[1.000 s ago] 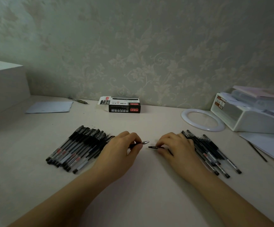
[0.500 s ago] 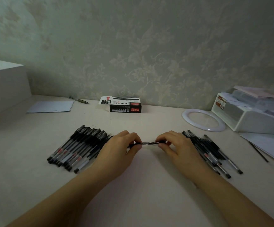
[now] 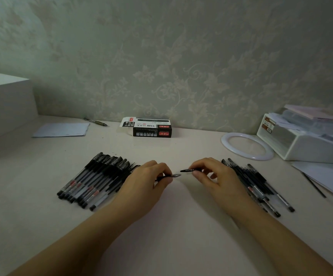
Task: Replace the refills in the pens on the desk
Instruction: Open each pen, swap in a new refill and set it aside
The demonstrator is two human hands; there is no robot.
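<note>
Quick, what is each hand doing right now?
Left hand: pinches a pen near its metal tip.
Right hand: pinches a small black pen part.

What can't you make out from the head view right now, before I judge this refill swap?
- Pen gripped by the left hand: only its metal tip shows; the fingers hide the rest.
- Black piece pinched by the right hand: cap or barrel section, too small to tell.
- Refill box: contents hidden by its walls.
- Right pile of pens: partly covered by the right hand.
- White organizer: cut off by the right edge.
</note>
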